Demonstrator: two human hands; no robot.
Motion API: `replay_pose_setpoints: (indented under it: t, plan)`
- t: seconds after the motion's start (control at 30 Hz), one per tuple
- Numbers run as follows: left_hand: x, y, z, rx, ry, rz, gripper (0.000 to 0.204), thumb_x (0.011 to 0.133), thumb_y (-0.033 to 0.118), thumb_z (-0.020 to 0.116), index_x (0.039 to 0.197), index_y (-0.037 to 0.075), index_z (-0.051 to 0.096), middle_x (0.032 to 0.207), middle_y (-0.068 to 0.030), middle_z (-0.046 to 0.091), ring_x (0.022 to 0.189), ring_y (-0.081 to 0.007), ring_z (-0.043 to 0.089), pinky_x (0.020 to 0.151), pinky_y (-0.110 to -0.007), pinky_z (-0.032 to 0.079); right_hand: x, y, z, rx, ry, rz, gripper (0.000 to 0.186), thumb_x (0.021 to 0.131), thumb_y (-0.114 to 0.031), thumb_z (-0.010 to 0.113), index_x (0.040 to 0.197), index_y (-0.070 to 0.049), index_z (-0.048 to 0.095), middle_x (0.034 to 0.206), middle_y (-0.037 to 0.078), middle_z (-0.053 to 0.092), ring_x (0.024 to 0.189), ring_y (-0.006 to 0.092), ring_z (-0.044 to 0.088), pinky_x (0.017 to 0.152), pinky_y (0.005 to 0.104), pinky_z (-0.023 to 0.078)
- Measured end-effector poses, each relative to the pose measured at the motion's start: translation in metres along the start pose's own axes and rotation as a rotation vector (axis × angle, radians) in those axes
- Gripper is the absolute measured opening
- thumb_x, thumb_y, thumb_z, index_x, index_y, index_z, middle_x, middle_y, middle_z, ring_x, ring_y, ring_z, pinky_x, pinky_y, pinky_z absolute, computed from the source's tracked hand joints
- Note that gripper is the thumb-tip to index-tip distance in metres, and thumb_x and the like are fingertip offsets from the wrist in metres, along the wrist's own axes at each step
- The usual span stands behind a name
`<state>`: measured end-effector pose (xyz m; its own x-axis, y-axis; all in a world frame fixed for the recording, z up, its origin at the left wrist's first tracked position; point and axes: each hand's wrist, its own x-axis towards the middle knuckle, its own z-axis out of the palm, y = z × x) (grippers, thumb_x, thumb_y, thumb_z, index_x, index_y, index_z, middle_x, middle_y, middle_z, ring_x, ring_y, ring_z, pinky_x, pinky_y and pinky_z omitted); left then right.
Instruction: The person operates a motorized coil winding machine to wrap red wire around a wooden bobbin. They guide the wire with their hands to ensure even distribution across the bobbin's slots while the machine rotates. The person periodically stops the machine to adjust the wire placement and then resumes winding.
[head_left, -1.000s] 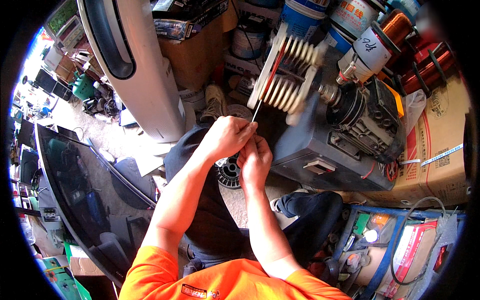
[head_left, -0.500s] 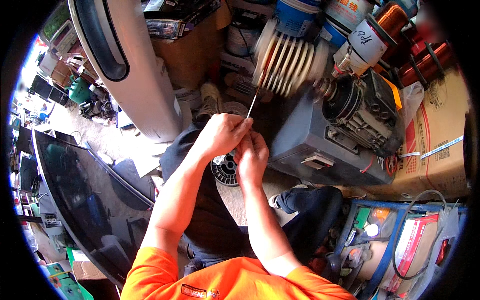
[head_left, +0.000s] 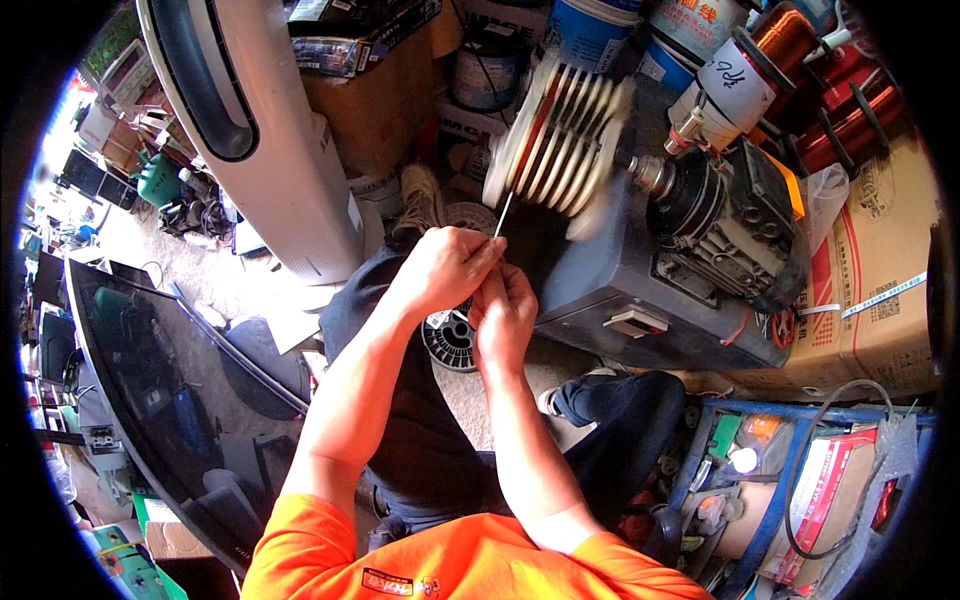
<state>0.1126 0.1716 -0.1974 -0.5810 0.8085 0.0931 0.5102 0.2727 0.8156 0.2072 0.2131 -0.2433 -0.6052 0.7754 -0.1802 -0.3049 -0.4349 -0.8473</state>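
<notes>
Left hand (head_left: 448, 268), knuckles up, pinches a white tube (head_left: 504, 215) — right hand (head_left: 506, 312) curled below, grip unclear.

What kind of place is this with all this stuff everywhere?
It looks like a cluttered workshop, perhaps for repairing motors or winding coils. The clues are the spools of copper-coloured wire, the dusty motor on a grey cabinet, and the blurred white ribbed form.
</notes>
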Motion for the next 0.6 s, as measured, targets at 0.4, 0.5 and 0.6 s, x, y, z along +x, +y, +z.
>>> replay_pose_setpoints:
  t: [0.4,0.5,0.6]
  plan:
    - [-0.0007,-0.0024,0.0006,0.022,-0.006,-0.014,0.035,0.090,0.028,0.055,0.076,-0.003,0.061,0.059,-0.0203,0.054,0.049,-0.0201,0.052,0.053,-0.036,0.045,-0.0020,-0.0009,0.0010,-0.032,-0.002,0.009,0.019,0.094,-0.020,0.054,0.083,-0.004,0.052,0.058,-0.004,0.045,0.043,0.0008,0.033,0.037,0.0183,0.023]
    - [-0.0001,-0.0019,0.0000,0.024,-0.004,-0.014,0.036,0.090,0.029,0.055,0.076,-0.003,0.062,0.059,-0.0202,0.054,0.050,-0.0194,0.052,0.053,-0.036,0.045,-0.0015,0.0020,-0.0028,-0.014,-0.014,0.020,0.018,0.094,-0.019,0.052,0.088,-0.003,0.056,0.058,-0.006,0.044,0.046,0.0013,0.035,0.041,0.0200,0.026]
    - [-0.0002,-0.0005,-0.0007,0.018,-0.011,-0.017,0.035,0.090,0.029,0.055,0.077,-0.003,0.062,0.059,-0.0197,0.055,0.050,-0.0182,0.053,0.053,-0.036,0.045,0.0013,0.0043,-0.0044,-0.062,0.003,0.005,0.018,0.094,-0.019,0.052,0.087,-0.003,0.056,0.058,-0.006,0.044,0.046,0.0015,0.035,0.041,0.0204,0.026]
